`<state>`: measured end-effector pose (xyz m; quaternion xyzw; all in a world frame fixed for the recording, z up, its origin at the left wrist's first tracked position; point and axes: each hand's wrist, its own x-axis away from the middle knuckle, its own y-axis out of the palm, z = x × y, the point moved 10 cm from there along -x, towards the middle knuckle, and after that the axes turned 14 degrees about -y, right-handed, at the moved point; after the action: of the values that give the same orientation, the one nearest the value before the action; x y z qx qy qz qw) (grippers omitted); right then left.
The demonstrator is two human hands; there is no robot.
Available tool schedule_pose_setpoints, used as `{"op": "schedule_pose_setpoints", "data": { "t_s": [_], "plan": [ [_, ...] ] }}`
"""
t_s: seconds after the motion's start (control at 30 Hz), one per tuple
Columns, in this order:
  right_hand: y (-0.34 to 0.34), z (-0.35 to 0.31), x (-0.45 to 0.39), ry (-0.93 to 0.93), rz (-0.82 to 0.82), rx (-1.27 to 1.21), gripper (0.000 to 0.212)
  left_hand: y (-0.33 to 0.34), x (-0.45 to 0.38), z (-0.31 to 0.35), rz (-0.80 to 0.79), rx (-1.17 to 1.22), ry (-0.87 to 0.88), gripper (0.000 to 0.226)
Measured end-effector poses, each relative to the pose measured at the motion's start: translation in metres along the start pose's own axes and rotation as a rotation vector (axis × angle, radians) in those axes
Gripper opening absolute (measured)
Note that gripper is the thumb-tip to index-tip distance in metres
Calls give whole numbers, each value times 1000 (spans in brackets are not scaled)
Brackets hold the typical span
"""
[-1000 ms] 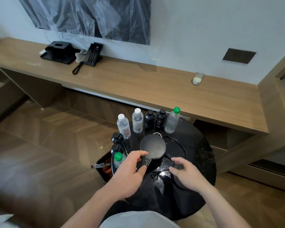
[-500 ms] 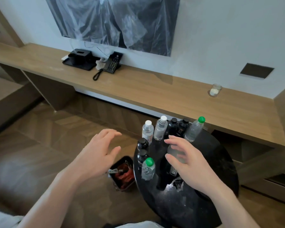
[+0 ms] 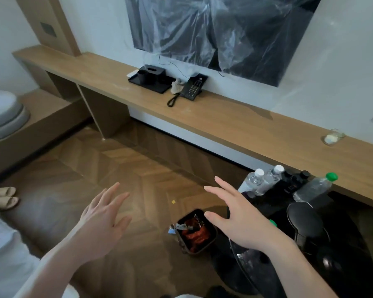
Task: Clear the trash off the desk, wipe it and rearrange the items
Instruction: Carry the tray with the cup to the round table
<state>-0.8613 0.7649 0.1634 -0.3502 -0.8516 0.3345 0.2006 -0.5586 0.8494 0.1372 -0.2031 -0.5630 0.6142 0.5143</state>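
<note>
Head view shows your left hand (image 3: 103, 220) and right hand (image 3: 237, 220) empty, fingers spread, above the floor, likely free for the crumpled tissue (image 3: 177, 87) by the phone (image 3: 193, 87) on the wooden worktop (image 3: 235, 119).

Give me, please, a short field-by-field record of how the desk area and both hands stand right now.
left hand: open, fingers spread, above the floor, holds nothing
right hand: open, fingers spread, at the round table's left edge, holds nothing
wooden desk: carries a black tray, a phone, a crumpled tissue between them, a glass far right
round table: black, bears water bottles and a kettle
trash bin: on the floor, wrappers inside
</note>
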Motion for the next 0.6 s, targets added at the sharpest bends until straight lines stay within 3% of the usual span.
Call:
{"op": "schedule_pose_setpoints", "data": {
  "t_s": [0.33, 0.6],
  "plan": [
    [30, -24, -77, 26, -152, 6, 66, -27, -40, -14, 13, 67, 29, 61],
    [40, -12, -188, 21, -208, -20, 67, -64, -125, -37, 33, -26, -20, 64]
  ]
}}
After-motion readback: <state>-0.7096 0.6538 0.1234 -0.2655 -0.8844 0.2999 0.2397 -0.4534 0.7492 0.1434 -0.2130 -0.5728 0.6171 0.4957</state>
